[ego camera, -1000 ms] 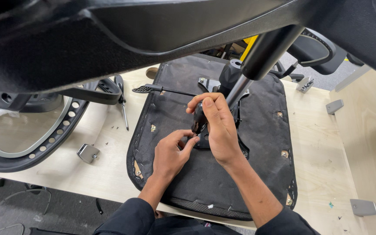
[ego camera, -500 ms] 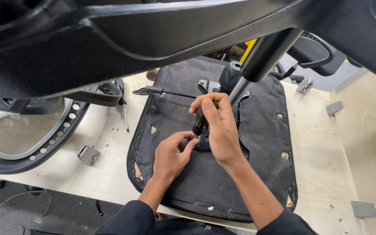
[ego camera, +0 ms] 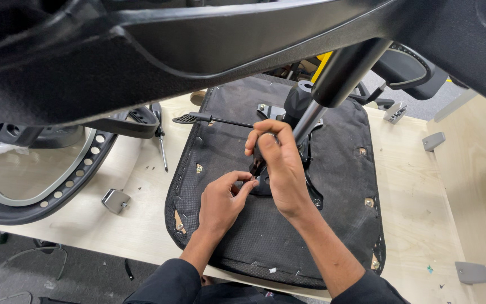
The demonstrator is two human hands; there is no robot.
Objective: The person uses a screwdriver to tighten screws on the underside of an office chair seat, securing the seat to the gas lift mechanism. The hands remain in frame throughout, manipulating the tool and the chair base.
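Observation:
An upturned black chair seat (ego camera: 338, 186) lies on a pale wooden table (ego camera: 417, 186), its fabric underside up. A black metal mechanism plate (ego camera: 313, 194) with a gas-lift column (ego camera: 310, 118) rises from its middle. My right hand (ego camera: 279, 166) is closed around a dark tool handle standing upright on the plate. My left hand (ego camera: 223, 200) pinches something small and dark at the plate's left edge, right under the tool. What the fingers hold is too hidden to name.
A black chair base arm (ego camera: 198, 45) crosses the top of the view close to the camera. A chair back frame (ego camera: 57, 180) lies at left. A screwdriver (ego camera: 161, 146), a lever (ego camera: 209, 119) and grey metal brackets (ego camera: 115, 200) (ego camera: 472, 272) lie on the table.
Both hands stay at the mechanism plate. My right hand has shifted slightly on the tool, and the fingers of my left hand have closed in nearer its tip.

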